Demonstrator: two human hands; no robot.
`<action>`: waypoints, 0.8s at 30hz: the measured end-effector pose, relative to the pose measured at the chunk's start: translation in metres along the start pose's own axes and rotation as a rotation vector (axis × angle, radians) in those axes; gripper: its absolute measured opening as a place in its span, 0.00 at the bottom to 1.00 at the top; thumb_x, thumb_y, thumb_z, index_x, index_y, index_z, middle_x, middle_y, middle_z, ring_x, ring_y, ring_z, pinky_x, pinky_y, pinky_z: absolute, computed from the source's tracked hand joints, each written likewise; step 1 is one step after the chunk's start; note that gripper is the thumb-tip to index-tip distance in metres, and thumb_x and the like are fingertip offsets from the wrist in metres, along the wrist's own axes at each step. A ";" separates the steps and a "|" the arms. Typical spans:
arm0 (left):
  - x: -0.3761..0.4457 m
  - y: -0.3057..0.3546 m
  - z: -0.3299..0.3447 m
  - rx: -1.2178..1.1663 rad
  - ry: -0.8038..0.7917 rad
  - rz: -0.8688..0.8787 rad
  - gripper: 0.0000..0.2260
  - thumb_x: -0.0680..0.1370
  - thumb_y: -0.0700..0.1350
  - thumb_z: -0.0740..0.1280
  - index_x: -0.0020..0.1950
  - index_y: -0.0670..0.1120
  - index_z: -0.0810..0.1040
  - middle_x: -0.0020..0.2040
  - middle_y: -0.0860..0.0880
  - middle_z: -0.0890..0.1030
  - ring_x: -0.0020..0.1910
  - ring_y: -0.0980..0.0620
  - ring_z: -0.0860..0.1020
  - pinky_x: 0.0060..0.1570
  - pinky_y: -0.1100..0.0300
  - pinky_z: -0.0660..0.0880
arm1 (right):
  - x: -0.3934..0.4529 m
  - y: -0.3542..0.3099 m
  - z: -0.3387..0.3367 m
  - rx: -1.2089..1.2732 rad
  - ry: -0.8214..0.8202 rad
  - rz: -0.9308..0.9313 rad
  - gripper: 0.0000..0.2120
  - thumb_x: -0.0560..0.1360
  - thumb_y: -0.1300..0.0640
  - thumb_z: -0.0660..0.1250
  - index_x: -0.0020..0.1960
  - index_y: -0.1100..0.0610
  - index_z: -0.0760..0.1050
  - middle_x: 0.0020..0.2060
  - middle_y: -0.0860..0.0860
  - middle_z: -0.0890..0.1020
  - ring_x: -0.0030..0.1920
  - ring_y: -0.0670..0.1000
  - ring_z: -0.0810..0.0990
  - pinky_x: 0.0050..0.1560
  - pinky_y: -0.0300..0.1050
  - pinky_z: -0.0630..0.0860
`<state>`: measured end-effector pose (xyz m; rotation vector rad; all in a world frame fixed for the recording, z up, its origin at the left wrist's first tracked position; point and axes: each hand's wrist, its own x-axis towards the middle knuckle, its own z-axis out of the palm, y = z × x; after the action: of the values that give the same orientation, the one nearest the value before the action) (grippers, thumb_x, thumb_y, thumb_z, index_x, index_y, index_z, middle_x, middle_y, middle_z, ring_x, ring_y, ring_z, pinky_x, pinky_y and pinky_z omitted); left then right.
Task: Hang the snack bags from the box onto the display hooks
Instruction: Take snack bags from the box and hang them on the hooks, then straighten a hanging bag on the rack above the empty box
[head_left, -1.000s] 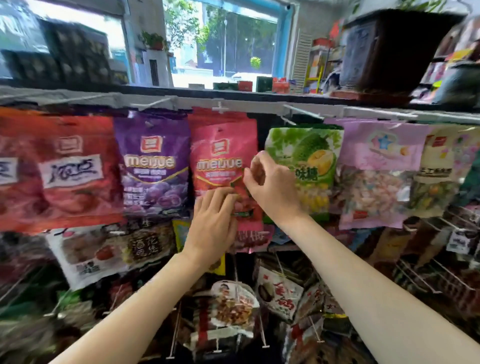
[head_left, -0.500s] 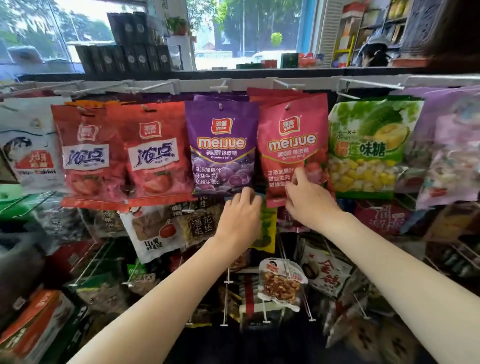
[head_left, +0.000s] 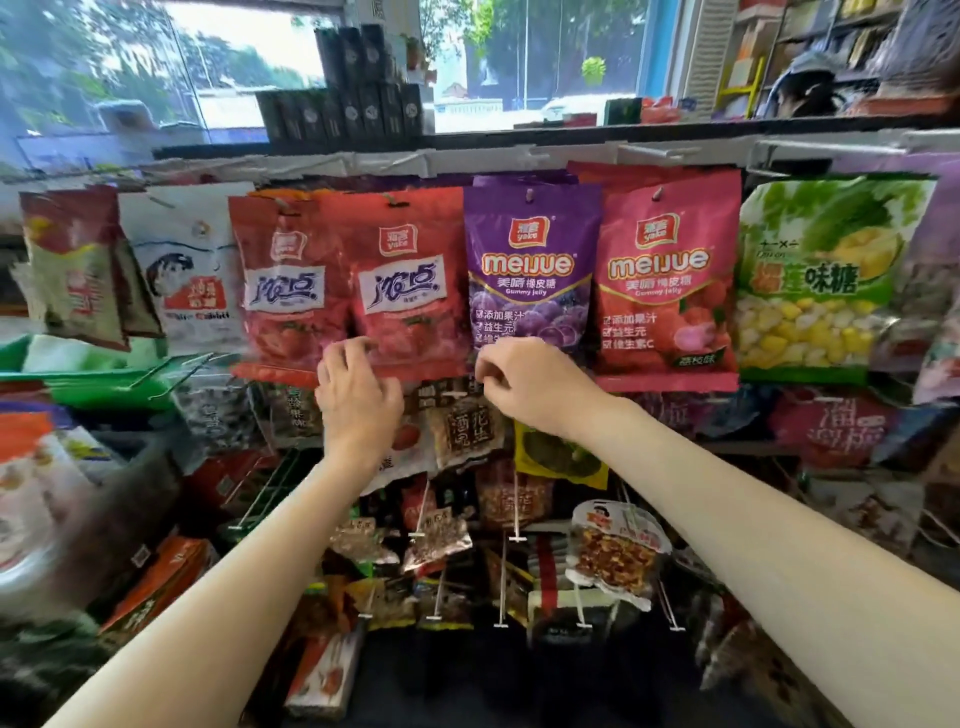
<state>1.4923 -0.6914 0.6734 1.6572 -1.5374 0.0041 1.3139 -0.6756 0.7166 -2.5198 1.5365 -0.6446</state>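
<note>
Stacked black boxes on sill, green basket left

Hanging bags overlap edge to edge, blocking the hooks.

left hand, right hand, hanging snack bags

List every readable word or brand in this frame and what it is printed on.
"yake", "meijue", "Gummy jelly": purple bag.
"yake", "meijue", "Gummy jelly": pink bag.
"yake": right red bag; its large white label is stylised, unsure.
"味糖": green durian bag; the rest is blurred.
"酒", "花生": brown bag.
Other packs: too blurred or small.
</note>
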 end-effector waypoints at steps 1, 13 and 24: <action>0.006 -0.011 -0.009 -0.086 0.015 -0.077 0.19 0.76 0.39 0.62 0.66 0.38 0.66 0.64 0.39 0.66 0.64 0.41 0.64 0.64 0.50 0.61 | 0.010 -0.013 0.007 0.103 0.008 0.028 0.08 0.75 0.61 0.61 0.51 0.60 0.77 0.48 0.56 0.81 0.47 0.54 0.78 0.49 0.48 0.76; 0.107 -0.152 -0.047 -0.063 -0.316 -0.037 0.20 0.77 0.46 0.64 0.65 0.37 0.66 0.60 0.38 0.75 0.59 0.39 0.74 0.60 0.47 0.71 | 0.140 -0.121 0.109 0.281 -0.085 0.516 0.26 0.76 0.52 0.67 0.66 0.63 0.60 0.50 0.58 0.79 0.40 0.59 0.83 0.42 0.52 0.81; 0.095 -0.169 -0.025 0.206 -0.673 0.086 0.17 0.82 0.47 0.53 0.43 0.38 0.75 0.42 0.40 0.82 0.44 0.40 0.80 0.47 0.51 0.76 | 0.124 -0.094 0.119 0.210 -0.070 0.426 0.06 0.78 0.58 0.63 0.42 0.57 0.70 0.31 0.53 0.82 0.27 0.51 0.81 0.32 0.45 0.79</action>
<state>1.6665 -0.7751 0.6443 1.8581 -2.1649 -0.3975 1.4892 -0.7523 0.6758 -1.9562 1.7942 -0.6073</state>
